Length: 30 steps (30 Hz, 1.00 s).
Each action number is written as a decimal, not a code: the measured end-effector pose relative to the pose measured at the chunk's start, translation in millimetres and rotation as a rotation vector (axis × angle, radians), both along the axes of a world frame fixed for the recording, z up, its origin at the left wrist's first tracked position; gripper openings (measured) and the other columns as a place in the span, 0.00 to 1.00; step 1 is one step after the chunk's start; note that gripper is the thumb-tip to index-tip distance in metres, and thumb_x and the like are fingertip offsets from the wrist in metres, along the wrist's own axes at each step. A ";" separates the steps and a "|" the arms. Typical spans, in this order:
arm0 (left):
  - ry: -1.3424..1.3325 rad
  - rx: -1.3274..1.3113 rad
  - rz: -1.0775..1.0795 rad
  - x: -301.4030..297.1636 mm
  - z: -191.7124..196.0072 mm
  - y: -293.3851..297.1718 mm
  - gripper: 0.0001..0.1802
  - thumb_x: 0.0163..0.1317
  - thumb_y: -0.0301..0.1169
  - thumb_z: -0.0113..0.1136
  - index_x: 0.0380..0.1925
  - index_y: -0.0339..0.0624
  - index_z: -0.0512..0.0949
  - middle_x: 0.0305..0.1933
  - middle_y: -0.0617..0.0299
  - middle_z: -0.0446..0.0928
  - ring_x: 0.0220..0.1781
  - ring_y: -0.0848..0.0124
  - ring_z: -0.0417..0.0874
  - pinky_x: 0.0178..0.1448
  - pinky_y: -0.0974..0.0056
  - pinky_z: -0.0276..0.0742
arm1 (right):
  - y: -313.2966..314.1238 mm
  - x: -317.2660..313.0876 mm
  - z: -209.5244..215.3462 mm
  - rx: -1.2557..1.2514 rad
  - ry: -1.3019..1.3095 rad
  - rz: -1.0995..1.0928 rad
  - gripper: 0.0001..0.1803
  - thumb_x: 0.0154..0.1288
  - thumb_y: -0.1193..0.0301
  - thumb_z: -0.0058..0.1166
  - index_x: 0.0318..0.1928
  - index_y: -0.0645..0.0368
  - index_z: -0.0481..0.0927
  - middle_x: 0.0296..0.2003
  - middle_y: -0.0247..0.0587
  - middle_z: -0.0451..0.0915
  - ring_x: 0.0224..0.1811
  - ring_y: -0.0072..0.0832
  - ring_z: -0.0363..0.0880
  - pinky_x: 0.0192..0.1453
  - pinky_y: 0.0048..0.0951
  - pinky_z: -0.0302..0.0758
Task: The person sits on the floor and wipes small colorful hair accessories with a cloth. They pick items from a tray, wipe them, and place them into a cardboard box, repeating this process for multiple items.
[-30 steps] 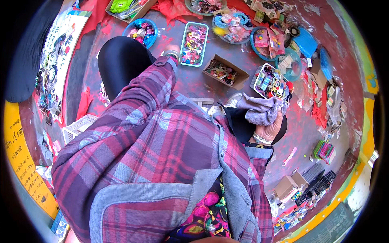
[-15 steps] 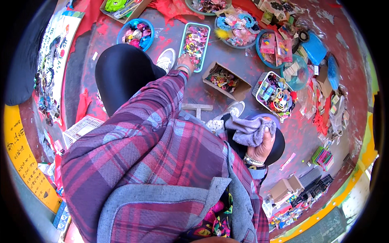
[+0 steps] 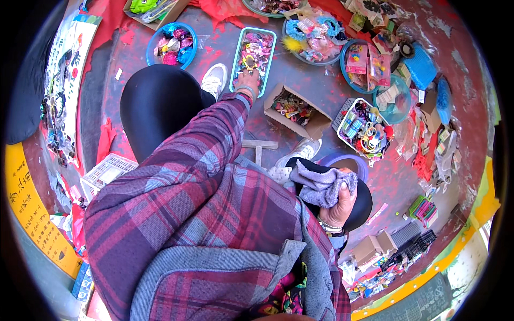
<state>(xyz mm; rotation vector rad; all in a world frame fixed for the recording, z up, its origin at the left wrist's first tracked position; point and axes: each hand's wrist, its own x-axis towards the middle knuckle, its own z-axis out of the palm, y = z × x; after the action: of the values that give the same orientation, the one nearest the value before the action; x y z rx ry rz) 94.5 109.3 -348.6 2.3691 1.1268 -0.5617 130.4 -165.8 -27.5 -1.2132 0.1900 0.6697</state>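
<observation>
Head view looks straight down a plaid sleeve to the left hand (image 3: 249, 81), which reaches into a long teal tray (image 3: 236, 64) of small colourful trinkets; whether its fingers are closed on anything I cannot tell. Just right of that tray sits an open cardboard box (image 3: 315, 124) of similar bits. The right hand (image 3: 339, 202) is clamped around a bunched lavender cloth (image 3: 317, 185), held over the knee, near a white basket (image 3: 342, 113) of bright hair ties.
</observation>
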 end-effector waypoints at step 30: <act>-0.967 -1.300 1.252 -30.0 -52.6 56.5 0.20 0.50 0.15 0.48 0.44 0.42 0.66 0.47 0.52 0.66 0.50 0.51 0.70 0.47 0.41 0.72 | 3.0 -3.4 -0.9 -0.005 0.007 0.014 0.17 0.56 0.69 0.54 0.43 0.66 0.70 0.35 0.40 0.74 0.37 0.26 0.74 0.46 0.27 0.70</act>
<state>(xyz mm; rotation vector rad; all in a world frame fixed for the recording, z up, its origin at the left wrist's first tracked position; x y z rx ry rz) 64.5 165.8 -401.2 0.4045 0.9660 0.2900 127.0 -162.9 -28.4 -1.2182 0.1898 0.6859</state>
